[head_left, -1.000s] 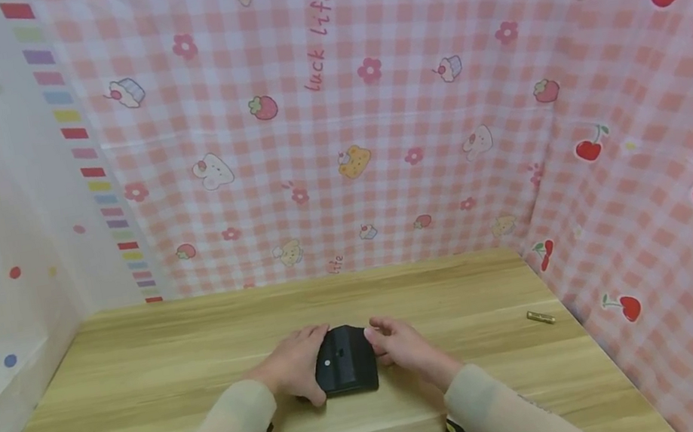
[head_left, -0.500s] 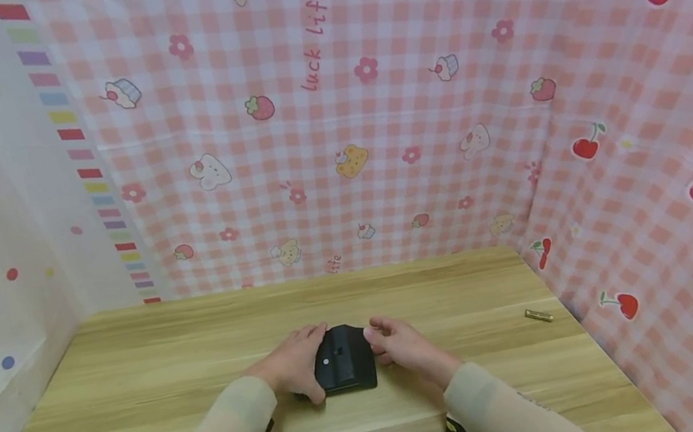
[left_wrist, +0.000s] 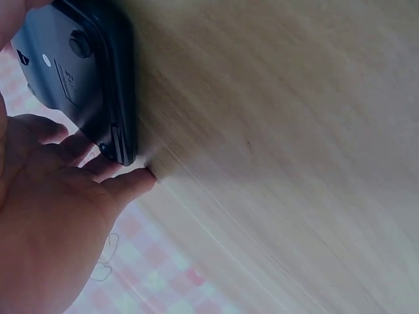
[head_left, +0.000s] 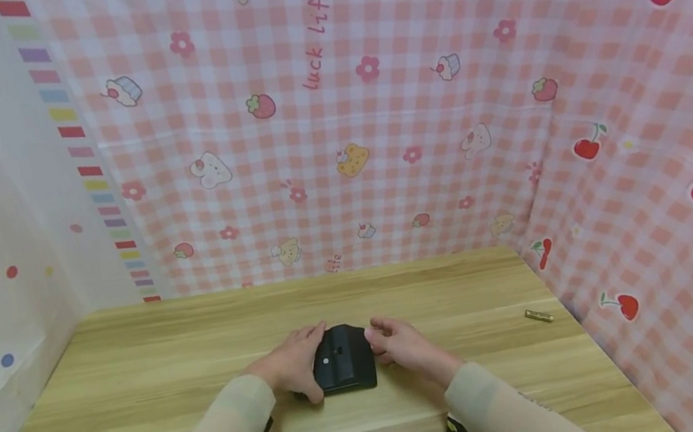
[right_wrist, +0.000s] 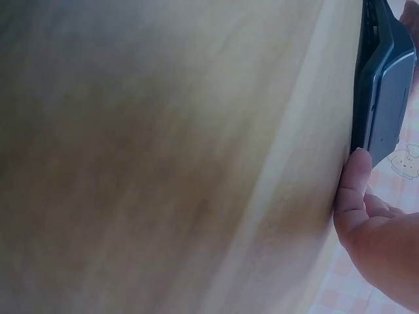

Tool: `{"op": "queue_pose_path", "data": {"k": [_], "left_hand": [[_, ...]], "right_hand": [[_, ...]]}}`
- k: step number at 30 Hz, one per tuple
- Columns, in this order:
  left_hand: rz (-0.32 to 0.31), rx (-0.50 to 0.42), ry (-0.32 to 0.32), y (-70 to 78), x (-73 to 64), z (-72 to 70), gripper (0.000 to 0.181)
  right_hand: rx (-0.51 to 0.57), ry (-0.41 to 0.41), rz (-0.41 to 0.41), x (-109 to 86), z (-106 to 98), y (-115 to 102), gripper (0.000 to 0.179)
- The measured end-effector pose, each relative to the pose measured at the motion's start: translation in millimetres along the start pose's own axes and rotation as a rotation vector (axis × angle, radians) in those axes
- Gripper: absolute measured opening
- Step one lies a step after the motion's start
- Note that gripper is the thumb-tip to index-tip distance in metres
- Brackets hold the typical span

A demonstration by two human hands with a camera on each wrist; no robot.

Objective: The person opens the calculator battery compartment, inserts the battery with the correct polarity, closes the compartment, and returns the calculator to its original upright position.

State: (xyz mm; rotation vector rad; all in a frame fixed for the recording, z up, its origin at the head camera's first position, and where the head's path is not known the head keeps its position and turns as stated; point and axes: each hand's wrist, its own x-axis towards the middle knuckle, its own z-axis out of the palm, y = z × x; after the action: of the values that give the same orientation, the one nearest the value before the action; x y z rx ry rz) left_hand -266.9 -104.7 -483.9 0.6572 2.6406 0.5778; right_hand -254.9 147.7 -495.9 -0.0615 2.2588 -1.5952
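Observation:
A black plastic device (head_left: 355, 360) with a small white dot lies on the table, between both hands. My left hand (head_left: 292, 364) grips its left side, thumb at the near edge and fingers at the far edge. In the left wrist view, the device (left_wrist: 85, 91) shows a round dark knob or foot, and fingers (left_wrist: 131, 186) reach round its end. My right hand (head_left: 406, 347) holds the device's right edge, the thumb against its side. From the right wrist, the thumb (right_wrist: 357, 173) is right at the corner of the device (right_wrist: 389, 98).
A small gold-and-dark battery (head_left: 538, 316) lies near the right edge of the wooden table (head_left: 201, 332). Pink checked cloth (head_left: 303, 124) hangs behind and to the right, with white cloth on the left. A small black and yellow item (head_left: 456, 431) sits by the right cuff.

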Motion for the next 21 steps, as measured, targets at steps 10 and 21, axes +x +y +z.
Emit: {"op": "queue_pose_path", "data": {"k": [10,21], "left_hand": [[0.039,-0.029,0.068,-16.5,-15.0,-1.6,0.134],[0.140,0.138,0.231,-37.9,-57.0,3.3,0.102]], "right_hand": [[0.021,0.004,-0.020,-1.3,-0.3,0.6,0.061],[-0.004,0.015,-0.059,-12.1,-8.8,4.8,0.055]]}}
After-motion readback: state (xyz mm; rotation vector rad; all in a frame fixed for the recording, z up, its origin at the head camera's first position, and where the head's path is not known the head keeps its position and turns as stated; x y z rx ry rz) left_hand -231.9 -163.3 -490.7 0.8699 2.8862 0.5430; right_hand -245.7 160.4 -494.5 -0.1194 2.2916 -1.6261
